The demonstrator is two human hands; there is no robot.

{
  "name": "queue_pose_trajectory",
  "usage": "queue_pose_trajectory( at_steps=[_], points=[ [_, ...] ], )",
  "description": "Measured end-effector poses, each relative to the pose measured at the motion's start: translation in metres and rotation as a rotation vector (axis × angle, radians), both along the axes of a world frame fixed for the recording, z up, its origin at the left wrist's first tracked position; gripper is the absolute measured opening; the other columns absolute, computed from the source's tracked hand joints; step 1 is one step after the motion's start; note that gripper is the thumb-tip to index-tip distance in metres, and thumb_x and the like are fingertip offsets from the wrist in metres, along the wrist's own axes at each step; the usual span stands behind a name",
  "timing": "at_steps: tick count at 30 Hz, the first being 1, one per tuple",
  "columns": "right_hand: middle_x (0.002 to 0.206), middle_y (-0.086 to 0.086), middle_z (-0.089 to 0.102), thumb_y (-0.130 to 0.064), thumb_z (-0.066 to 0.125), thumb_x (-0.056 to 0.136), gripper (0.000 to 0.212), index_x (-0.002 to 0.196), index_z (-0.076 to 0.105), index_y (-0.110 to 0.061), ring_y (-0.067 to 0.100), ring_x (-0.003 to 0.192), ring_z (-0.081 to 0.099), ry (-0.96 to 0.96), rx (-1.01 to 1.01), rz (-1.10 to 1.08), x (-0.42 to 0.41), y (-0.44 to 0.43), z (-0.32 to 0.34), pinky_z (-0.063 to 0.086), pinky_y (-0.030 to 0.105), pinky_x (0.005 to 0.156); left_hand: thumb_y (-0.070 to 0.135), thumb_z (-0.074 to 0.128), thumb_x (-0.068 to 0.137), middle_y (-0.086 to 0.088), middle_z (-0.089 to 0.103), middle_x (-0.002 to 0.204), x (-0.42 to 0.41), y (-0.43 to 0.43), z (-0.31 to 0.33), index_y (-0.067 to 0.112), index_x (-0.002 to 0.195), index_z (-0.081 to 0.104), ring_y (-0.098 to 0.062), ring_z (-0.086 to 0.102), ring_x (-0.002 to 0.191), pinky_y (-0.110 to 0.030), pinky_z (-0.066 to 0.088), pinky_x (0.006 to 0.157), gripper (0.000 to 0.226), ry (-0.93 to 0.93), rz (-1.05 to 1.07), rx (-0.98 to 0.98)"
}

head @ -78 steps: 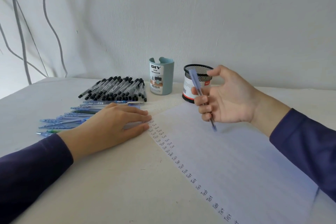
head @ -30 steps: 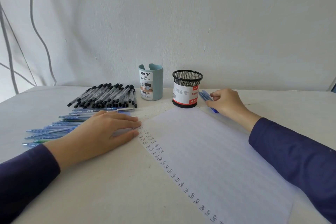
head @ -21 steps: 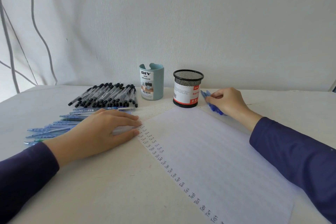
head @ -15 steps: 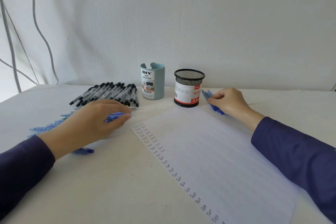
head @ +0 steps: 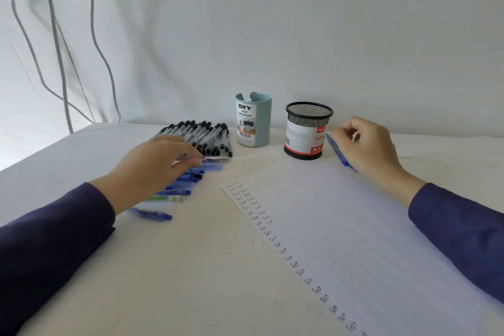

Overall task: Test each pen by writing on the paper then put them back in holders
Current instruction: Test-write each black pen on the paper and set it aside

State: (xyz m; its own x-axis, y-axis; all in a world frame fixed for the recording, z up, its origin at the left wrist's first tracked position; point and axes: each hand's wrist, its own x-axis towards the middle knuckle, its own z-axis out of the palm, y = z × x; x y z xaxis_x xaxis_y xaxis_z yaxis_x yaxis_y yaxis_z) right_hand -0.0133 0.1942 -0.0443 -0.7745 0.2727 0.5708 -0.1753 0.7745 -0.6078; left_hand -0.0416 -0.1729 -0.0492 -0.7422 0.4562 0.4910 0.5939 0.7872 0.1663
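While the left hand (head: 161,169) is lying out toward ten o'clock, fingers nearly straight over a row of blue plastic click pens (head: 188,178), it is grasping nothing that shows. Blur is softening its fingertips, so whether they are touching the pens cannot be told. The palm and dark sleeve are hiding the row's nine o'clock ends.

At twelve o'clock of that row, a bundle of clear pens with black caps (head: 201,135) is lying packed side by side, its near ends partly hidden by the fingers.

At one o'clock, the right hand (head: 368,147) is curling round a blue pen (head: 333,144). The pen's upper end is poking out just beside the round black wire-mesh holder with a red and white label (head: 306,132), without touching it. Its middle is sitting hidden in the fist, and its tip is peeking out near the far edge of the white lined paper sheet (head: 354,226).

At nine o'clock of the mesh holder, a pale teal plastic desk organiser cup (head: 255,123) is standing upright close to the wall. The inside of either holder is not showing.

The paper is running off the frame at five o'clock, a column of handwritten "Test" words following its nine o'clock edge. Bare white tabletop (head: 191,281) is lying open at six to seven o'clock between the sleeves, and the table's edge is showing at ten o'clock.
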Motion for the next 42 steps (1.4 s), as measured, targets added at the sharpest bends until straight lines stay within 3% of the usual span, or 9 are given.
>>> queue_pose_trajectory(
  at_steps=[3, 8, 17, 23, 28, 32, 36, 39, 42],
  points=[
    [0.06, -0.007, 0.054, -0.024, 0.062, 0.081, 0.024, 0.064, 0.049, -0.014, 0.014, 0.058, 0.046, 0.04, 0.149, 0.104, 0.012, -0.016, -0.003, 0.037, 0.029, 0.058, 0.048, 0.06, 0.086, 0.016, 0.062, 0.093, 0.001, -0.002, 0.005, 0.034, 0.091, 0.074, -0.003, 0.056, 0.083, -0.031, 0.05, 0.074, 0.02, -0.05, 0.004, -0.027],
    [0.06, -0.017, 0.044, -0.027, 0.061, 0.077, 0.026, 0.063, 0.039, -0.031, -0.007, 0.063, 0.046, 0.096, 0.473, 0.277, 0.024, -0.035, -0.019, 0.024, 0.017, 0.051, 0.027, 0.068, 0.089, 0.013, 0.068, 0.1, 0.001, -0.004, 0.003, 0.029, 0.097, 0.077, -0.016, 0.058, 0.096, -0.034, 0.047, 0.081, 0.012, 0.059, -0.019, -0.183],
    [0.066, -0.015, 0.049, -0.023, 0.066, 0.081, 0.032, 0.064, 0.041, -0.03, 0.001, 0.064, 0.047, 0.103, 0.444, 0.276, 0.02, -0.031, -0.025, 0.027, 0.019, 0.053, 0.017, 0.072, 0.085, 0.004, 0.068, 0.097, 0.003, 0.005, -0.003, 0.018, 0.088, 0.077, -0.024, 0.058, 0.087, -0.045, 0.055, 0.072, 0.006, 0.171, -0.077, -0.115],
    [0.069, -0.016, 0.051, -0.042, 0.053, 0.083, 0.023, 0.066, 0.046, -0.029, 0.005, 0.064, 0.048, 0.021, 0.447, 0.29, 0.019, -0.034, -0.023, 0.03, 0.024, 0.07, 0.048, 0.053, 0.09, 0.014, 0.064, 0.112, 0.045, 0.056, -0.013, 0.03, 0.099, 0.077, -0.009, 0.056, 0.093, -0.026, 0.049, 0.076, 0.031, 0.134, -0.276, -0.005],
    [0.091, -0.02, 0.058, -0.067, 0.054, 0.081, 0.037, 0.097, 0.07, -0.039, 0.008, 0.074, 0.054, -0.205, 0.374, 0.516, 0.033, -0.059, -0.01, 0.045, 0.026, 0.066, 0.047, 0.048, 0.094, 0.011, 0.061, 0.123, 0.035, 0.047, -0.017, 0.025, 0.113, 0.071, -0.011, 0.06, 0.106, -0.03, 0.052, 0.087, 0.038, 0.051, -0.232, 0.083],
    [0.106, -0.024, 0.05, -0.075, 0.058, 0.072, 0.057, 0.117, 0.067, -0.041, -0.009, 0.092, 0.048, -0.384, 0.464, 0.605, 0.049, -0.086, -0.012, 0.036, 0.013, 0.073, 0.04, 0.051, 0.091, 0.013, 0.06, 0.117, 0.022, 0.03, -0.012, 0.023, 0.11, 0.072, -0.003, 0.056, 0.1, -0.034, 0.052, 0.086, 0.032, 0.04, -0.152, 0.13],
    [0.103, -0.016, 0.059, -0.041, 0.075, 0.08, 0.018, 0.094, 0.076, -0.03, -0.003, 0.085, 0.053, -0.34, 0.157, 0.625, 0.044, -0.082, -0.011, 0.04, 0.01, 0.072, 0.041, 0.051, 0.096, 0.016, 0.059, 0.114, 0.018, 0.024, -0.012, 0.026, 0.108, 0.071, -0.003, 0.058, 0.096, -0.036, 0.054, 0.081, 0.028, 0.055, -0.131, 0.143],
    [0.103, 0.0, 0.065, -0.024, 0.065, 0.091, 0.009, 0.093, 0.069, -0.016, 0.012, 0.092, 0.061, -0.498, -0.527, 0.658, 0.035, -0.069, 0.006, 0.056, 0.03, 0.078, 0.044, 0.041, 0.094, 0.013, 0.061, 0.114, 0.024, 0.031, -0.013, 0.024, 0.108, 0.072, -0.008, 0.06, 0.096, -0.037, 0.055, 0.078, 0.039, 0.089, -0.159, 0.136],
    [0.105, 0.006, 0.07, -0.032, 0.055, 0.094, 0.015, 0.087, 0.062, -0.021, 0.024, 0.096, 0.068, -0.543, -1.095, 0.775, 0.031, -0.059, 0.023, 0.058, 0.042, 0.086, 0.04, 0.04, 0.096, 0.009, 0.063, 0.114, 0.032, 0.037, -0.016, 0.023, 0.109, 0.072, -0.012, 0.062, 0.1, -0.028, 0.052, 0.079, 0.037, 0.114, -0.205, 0.083]
  ],
)
